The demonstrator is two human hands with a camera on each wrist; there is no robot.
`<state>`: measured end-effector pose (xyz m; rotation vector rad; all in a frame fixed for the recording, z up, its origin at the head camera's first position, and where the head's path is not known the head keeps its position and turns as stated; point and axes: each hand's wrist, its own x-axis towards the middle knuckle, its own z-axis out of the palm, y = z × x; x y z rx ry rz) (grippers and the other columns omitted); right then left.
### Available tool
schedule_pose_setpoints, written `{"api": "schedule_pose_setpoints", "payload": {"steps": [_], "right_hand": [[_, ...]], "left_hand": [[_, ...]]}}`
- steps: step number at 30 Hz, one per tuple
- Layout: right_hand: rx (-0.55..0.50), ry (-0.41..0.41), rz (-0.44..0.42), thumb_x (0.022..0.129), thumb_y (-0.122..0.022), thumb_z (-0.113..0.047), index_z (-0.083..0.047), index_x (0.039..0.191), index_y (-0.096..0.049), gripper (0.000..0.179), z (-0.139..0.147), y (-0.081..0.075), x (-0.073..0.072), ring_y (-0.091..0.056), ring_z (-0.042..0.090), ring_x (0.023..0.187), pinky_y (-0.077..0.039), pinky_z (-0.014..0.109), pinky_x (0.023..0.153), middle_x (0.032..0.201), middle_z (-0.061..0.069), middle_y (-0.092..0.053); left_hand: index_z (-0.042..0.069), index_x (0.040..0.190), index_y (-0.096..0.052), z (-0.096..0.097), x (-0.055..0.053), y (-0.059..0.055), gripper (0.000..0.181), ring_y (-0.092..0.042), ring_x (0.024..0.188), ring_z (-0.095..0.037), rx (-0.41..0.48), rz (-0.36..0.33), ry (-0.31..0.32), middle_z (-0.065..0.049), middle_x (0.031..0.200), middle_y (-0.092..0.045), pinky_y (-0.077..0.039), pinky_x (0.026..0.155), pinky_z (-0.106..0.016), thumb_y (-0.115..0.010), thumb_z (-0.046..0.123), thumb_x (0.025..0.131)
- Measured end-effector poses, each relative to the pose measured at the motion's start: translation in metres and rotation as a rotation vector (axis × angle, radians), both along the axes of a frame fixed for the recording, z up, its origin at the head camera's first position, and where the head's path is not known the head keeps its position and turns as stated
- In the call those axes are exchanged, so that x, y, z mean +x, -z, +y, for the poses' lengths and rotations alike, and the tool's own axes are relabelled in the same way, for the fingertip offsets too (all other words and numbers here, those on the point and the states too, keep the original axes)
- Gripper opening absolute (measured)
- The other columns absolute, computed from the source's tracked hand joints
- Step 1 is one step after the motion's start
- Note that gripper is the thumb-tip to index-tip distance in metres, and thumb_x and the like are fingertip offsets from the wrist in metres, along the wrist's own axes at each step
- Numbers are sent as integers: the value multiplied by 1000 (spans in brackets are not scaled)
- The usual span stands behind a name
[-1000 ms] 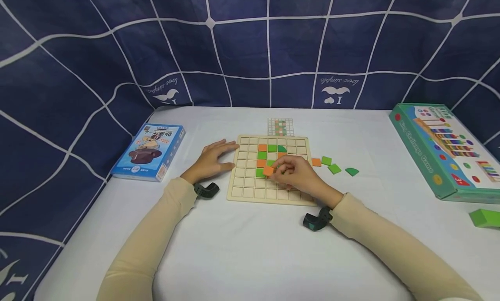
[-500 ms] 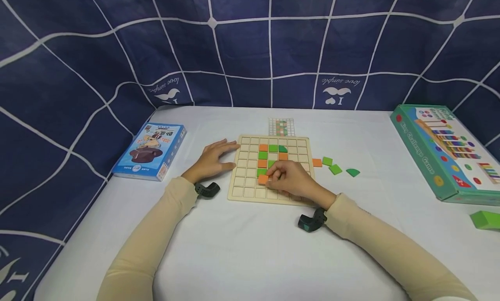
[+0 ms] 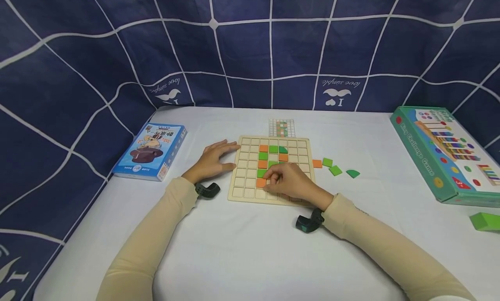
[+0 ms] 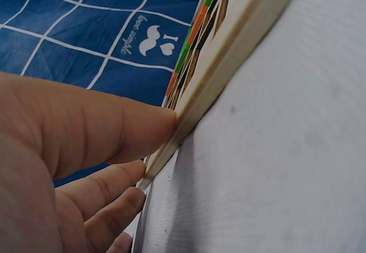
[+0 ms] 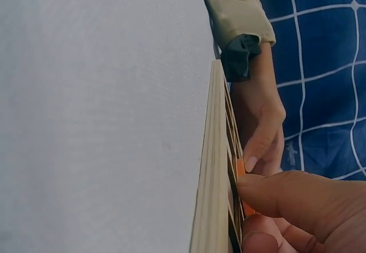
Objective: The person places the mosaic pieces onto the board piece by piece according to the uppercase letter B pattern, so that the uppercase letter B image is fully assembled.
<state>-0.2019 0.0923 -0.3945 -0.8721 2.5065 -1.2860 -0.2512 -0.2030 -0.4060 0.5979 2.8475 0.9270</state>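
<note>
A wooden grid board (image 3: 240, 192) lies on the white table. Orange and green square tiles sit in its cells, with a dark green quarter-circle tile (image 3: 283, 150) in the top row. My right hand (image 3: 291, 181) reaches over the board, thumb and fingers pinching the right side of an orange square tile (image 3: 261, 183) below a green one (image 3: 261, 173). In the right wrist view the thumb (image 5: 274, 193) lies against that orange tile (image 5: 240, 166). My left hand (image 3: 211, 161) rests beside the board's left edge, fingers extended; its thumb (image 4: 126, 127) touches the wooden rim in the left wrist view.
Right of the board lie a loose orange tile (image 3: 317, 163), two green squares (image 3: 331, 166) and a green quarter-circle (image 3: 353, 173). A pattern card (image 3: 282, 127) lies behind the board. A blue box (image 3: 150, 151) stands left; a green game box (image 3: 449, 153) and green block (image 3: 484, 221) lie right.
My right hand has moved down and slightly left with the orange tile, which now lies squarely in a cell under the green tile. My left hand has stayed in place.
</note>
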Motion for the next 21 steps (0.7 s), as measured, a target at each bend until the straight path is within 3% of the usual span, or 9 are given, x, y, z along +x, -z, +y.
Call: {"api": "schedule_pose_setpoints", "payload": {"steps": [9, 16, 21], "right_hand": [[-19, -34, -40, 91, -85, -9, -1, 108, -79, 20, 3, 1, -2, -51, 8, 60, -42, 21, 55, 78, -5, -68], [-165, -117, -261, 98, -76, -1, 8, 118, -75, 22, 14, -1, -7, -56, 10, 61, -52, 22, 58, 86, 0, -68], [-196, -145, -334, 102, -73, -4, 9, 123, -73, 26, 26, -4, -10, -58, 11, 64, -55, 25, 62, 92, 6, -73]], "left_hand": [[8, 159, -54, 0, 2, -1, 68, -22, 164, -38, -1, -10, -1, -13, 171, -42, -8, 133, -58, -73, 22, 96], [9, 159, -55, 0, 1, 0, 68, -22, 164, -37, 8, -9, -6, -12, 171, -43, -8, 133, -57, -74, 22, 95], [10, 159, -55, -1, 0, 2, 67, -22, 164, -37, 9, -7, -8, -11, 171, -43, -8, 132, -57, -74, 23, 96]]}}
